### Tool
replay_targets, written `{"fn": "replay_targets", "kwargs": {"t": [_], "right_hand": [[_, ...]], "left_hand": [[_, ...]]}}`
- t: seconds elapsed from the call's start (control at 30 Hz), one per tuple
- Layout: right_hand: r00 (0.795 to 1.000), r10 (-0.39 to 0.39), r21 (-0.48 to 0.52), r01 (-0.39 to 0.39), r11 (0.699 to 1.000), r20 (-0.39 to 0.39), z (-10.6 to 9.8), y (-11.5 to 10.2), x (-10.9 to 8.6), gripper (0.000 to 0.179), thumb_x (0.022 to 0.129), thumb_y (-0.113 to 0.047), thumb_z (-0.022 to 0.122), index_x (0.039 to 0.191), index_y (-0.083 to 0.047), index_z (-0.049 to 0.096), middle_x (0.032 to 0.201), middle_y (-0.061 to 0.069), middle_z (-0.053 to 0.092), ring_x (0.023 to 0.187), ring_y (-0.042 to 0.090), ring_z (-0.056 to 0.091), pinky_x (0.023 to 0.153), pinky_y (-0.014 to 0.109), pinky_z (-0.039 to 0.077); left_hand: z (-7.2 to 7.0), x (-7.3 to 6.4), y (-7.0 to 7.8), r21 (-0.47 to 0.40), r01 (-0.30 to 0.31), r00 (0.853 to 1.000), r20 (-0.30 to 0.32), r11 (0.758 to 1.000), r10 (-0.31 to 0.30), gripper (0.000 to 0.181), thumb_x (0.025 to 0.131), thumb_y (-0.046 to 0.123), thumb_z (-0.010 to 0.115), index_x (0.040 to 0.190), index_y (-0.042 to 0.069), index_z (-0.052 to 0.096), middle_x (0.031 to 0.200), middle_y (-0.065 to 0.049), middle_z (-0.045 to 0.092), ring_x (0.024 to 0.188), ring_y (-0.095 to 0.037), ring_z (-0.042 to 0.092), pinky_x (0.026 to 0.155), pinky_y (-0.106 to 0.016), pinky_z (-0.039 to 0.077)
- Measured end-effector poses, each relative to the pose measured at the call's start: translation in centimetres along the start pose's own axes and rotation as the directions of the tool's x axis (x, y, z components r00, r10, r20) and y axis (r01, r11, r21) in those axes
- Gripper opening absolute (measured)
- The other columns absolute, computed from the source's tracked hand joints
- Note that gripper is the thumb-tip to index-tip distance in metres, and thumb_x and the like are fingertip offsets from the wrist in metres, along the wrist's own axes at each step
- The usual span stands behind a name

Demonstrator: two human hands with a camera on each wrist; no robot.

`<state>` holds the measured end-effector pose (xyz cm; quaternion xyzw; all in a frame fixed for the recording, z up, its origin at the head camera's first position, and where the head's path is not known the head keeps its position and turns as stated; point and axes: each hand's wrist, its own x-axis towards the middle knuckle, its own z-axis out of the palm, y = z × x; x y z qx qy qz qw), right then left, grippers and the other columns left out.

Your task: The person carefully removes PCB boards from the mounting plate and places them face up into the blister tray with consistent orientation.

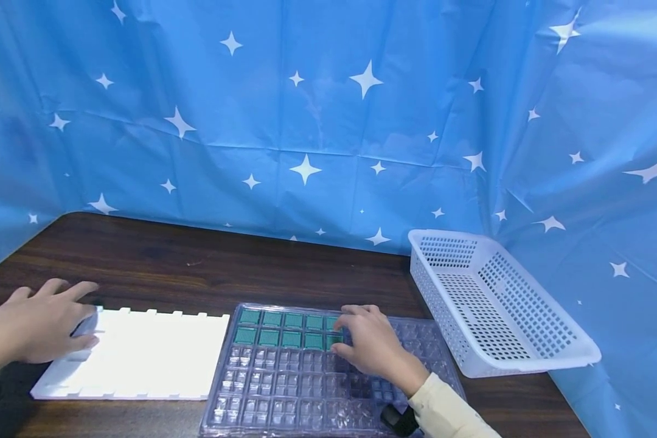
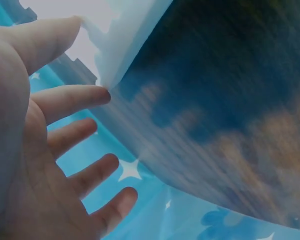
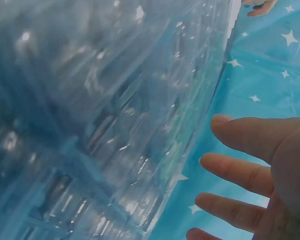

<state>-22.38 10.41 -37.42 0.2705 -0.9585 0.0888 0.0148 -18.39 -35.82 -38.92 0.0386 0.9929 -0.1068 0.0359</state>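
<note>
My left hand (image 1: 44, 325) is at the left end of a bright white panel (image 1: 153, 356) with small notches along its edges. Its fingers are spread, with thumb and index finger by the panel's corner (image 2: 107, 80) in the left wrist view; contact is unclear. To the right lies a clear plastic tray (image 1: 276, 404) of square pockets. Small green square pieces (image 1: 269, 337) fill pockets in its two back rows. Over these rows hovers my right hand (image 1: 375, 347), fingers loosely bent. In the right wrist view its thumb (image 3: 245, 135) and fingers stand apart, holding nothing visible.
A white perforated basket (image 1: 440, 310) stands at the right, close against the tray's right side. The dark wood table (image 1: 197, 261) runs back to a blue curtain (image 1: 328, 121) with white stars. A black strap (image 1: 398, 420) is on the right wrist.
</note>
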Motion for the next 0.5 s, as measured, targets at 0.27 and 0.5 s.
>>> {"fn": "replay_targets", "kwargs": {"t": [0.27,0.5], "right_hand": [[1.000,-0.019,0.020,0.019,1.000,-0.006,-0.4,-0.3,-0.2,0.033,0.088,-0.032,0.072,0.115,-0.013,0.070,0.140,0.014,0.056,0.129,0.039,0.050,0.106,0.059,0.041],[0.998,0.014,0.064,-0.018,0.998,0.058,-0.3,-0.2,-0.2,0.048,0.091,-0.036,0.069,0.129,-0.009,0.061,0.147,0.017,0.048,0.136,0.041,0.044,0.112,0.059,0.035]], "left_hand": [[0.0,0.2,-0.1,0.009,-0.037,0.997,-0.062,0.999,0.038,0.074,0.081,0.057,0.068,0.123,-0.003,0.061,0.133,-0.037,0.047,0.113,-0.060,0.045,0.086,-0.074,0.041],[-0.4,0.2,3.0,-0.078,-0.178,0.978,-0.124,0.981,0.168,0.081,0.089,0.063,0.055,0.138,-0.001,0.051,0.144,-0.032,0.043,0.124,-0.055,0.048,0.095,-0.067,0.043]]}}
